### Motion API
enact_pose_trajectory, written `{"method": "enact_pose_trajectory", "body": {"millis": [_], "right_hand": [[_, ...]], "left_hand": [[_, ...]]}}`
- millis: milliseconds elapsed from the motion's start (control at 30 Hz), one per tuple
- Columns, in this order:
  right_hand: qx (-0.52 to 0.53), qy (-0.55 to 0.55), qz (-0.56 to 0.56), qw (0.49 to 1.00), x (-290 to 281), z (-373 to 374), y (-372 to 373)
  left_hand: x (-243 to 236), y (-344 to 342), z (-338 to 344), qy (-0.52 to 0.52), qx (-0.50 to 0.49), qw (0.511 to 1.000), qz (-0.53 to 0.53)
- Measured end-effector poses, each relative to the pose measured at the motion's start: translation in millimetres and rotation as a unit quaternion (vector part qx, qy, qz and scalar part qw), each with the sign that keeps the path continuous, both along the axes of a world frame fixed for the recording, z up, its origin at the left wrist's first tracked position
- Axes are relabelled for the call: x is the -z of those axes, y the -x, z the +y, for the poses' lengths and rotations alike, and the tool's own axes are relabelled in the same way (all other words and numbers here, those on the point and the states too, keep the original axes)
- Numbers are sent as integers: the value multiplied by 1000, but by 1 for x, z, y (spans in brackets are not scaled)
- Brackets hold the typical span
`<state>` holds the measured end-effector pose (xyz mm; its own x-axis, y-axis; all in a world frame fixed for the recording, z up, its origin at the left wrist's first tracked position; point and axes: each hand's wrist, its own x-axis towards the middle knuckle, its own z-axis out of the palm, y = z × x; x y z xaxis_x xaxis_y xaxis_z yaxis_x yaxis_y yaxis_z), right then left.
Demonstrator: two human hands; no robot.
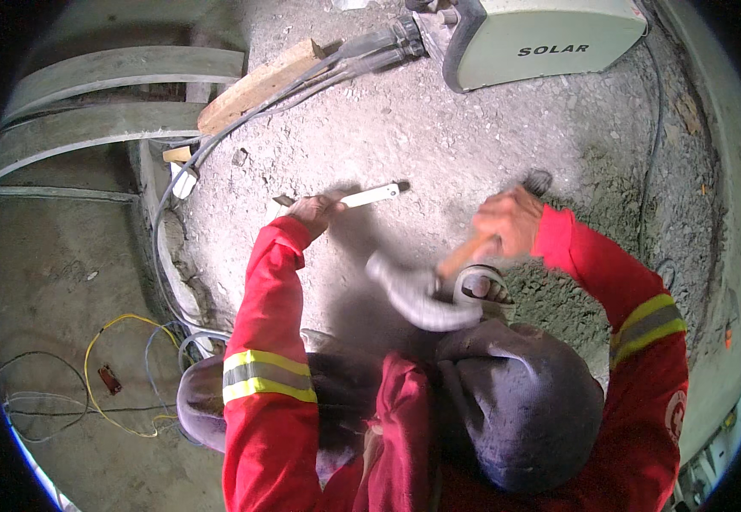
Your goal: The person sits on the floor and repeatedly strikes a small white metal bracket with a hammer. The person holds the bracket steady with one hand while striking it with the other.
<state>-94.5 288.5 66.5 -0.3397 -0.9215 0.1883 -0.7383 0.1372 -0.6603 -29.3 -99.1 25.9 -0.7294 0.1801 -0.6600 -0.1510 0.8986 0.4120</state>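
Note:
My left hand (pixel 312 213) is closed around a slim white flat bar (pixel 370 196) with a dark spot at its far end. It is held just above or against the dusty ground; I cannot tell which. My right hand (pixel 511 224) grips the orange-brown handle (pixel 464 254) of a hammer, whose pale grey hammer head (pixel 422 299) is smeared by motion. The head hangs low between my hands, close to my foot in a strapped sandal (pixel 481 284). The handle's dark butt end (pixel 538 181) shows beyond my right hand.
A pale case (pixel 550 72) with a dark edge stands at the far right. Thick cables run left from it past a wooden block (pixel 259 85). Curved grey bars (pixel 123 68) cross a lower level on the left, with a yellow wire (pixel 89 367). Loose rubble (pixel 558 299) lies right.

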Motion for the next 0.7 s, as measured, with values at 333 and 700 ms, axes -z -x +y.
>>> {"method": "enact_pose_trajectory", "body": {"millis": [333, 700], "right_hand": [[21, -86, -10, 996, -7, -3, -9], [-19, -67, 40, 997, -15, -14, -15]], "left_hand": [[15, -13, -10, 8, 7, 998, 61], [2, -13, -5, 66, 17, 996, 54]]}}
